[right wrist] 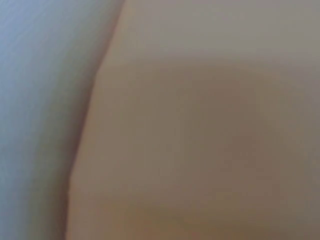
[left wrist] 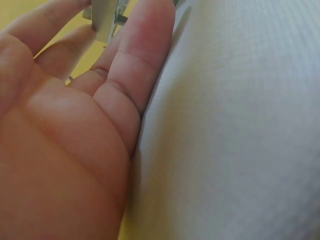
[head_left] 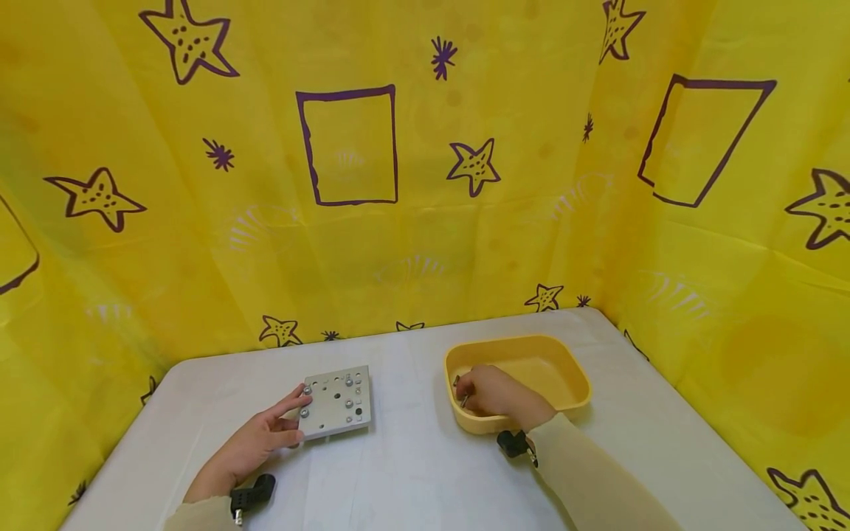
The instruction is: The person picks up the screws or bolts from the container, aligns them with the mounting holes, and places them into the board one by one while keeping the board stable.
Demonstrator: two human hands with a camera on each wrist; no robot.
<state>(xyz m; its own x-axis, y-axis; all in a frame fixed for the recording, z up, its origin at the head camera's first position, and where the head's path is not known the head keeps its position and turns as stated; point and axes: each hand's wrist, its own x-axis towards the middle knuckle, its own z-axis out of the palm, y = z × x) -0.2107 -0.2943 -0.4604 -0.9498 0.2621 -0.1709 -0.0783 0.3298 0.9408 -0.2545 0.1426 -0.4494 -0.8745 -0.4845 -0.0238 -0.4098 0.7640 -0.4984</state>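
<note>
A flat light-grey metal plate [head_left: 332, 414] with holes and several bolts in it lies left of the table's middle. My left hand [head_left: 255, 441] grips its left edge, fingers at the upper part and thumb at the near corner. In the left wrist view, a bolt's threaded end [left wrist: 120, 19] sticks out from the plate [left wrist: 103, 19] beside the fingers. My right hand [head_left: 494, 391] reaches into a yellow tray [head_left: 541, 358] with curled fingers. It pinches a small metal bolt [head_left: 464, 401] at its fingertips, and another small metal piece [head_left: 456, 380] shows beside them. Skin fills most of the right wrist view, blurred.
A white cloth covers the table [head_left: 405, 457]. Yellow curtains [head_left: 412, 236] with printed stars stand behind it and along both sides. Black cable plugs [head_left: 252, 495] hang at both wrists by the sleeves [head_left: 591, 472].
</note>
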